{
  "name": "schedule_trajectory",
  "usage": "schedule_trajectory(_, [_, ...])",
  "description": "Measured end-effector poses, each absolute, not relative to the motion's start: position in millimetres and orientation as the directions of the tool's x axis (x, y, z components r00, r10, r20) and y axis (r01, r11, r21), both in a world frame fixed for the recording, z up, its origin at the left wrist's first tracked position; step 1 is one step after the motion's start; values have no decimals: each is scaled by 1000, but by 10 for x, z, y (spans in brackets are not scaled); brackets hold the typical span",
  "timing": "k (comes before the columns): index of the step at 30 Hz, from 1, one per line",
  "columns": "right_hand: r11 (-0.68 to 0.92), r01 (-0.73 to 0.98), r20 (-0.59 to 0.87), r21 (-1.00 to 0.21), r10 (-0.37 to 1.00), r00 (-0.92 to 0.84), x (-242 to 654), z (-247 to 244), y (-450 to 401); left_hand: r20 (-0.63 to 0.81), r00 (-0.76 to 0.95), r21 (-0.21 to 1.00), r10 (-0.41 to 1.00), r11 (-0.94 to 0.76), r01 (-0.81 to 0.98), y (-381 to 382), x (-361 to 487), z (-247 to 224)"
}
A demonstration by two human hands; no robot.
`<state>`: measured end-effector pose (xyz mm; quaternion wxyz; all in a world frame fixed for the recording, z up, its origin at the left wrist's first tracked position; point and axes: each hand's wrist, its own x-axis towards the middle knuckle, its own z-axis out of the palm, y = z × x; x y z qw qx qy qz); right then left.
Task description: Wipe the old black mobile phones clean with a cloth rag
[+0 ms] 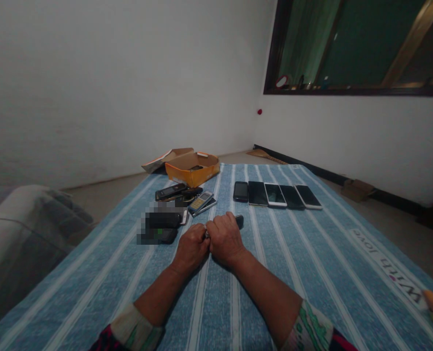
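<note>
A dark phone [240,222] sticks out past the right side of my right hand [226,238], whose fingers are wrapped round it. My left hand [194,247] is closed and pressed against my right hand; a small bit of something shiny shows between them, and what its fingers hold is hidden. Just beyond lies a keypad phone [201,200] on a loose pile of phones. Farther right, several phones lie in a row, among them a small black phone [240,191], a white-framed phone [275,194] and another white-edged phone [309,196].
An open orange box [192,175] with its lid stands at the far end of the blue striped cloth [274,273]. More dark phones [170,191] lie in front of it, partly pixelated at left. A grey covered seat [26,243] is at the left.
</note>
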<state>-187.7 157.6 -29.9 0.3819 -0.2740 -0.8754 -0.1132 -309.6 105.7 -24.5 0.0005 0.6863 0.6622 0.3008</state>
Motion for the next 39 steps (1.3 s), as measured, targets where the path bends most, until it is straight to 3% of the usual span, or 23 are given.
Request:
schedule_trajectory(10, [680,728,710,-86,554,-434,-1563,-283,1906,409,-92,405,908,-90,910,1071,-3066,-235])
schedule_trajectory(19, [790,613,708,-29,449,-545,-1855,-294,1588,437,-94,427,895,-115,897,1063,-3058,-248])
schedule_trajectory(30, [677,730,705,-92,563,-433,-1560,-301,1903,411,-94,443,907,-108,890,1056,-3028,-205])
schedule_trajectory(39, [801,598,712,-32,438,-548,-1873,-300,1552,421,-104,465,901,-115,878,1074,-3060,-279])
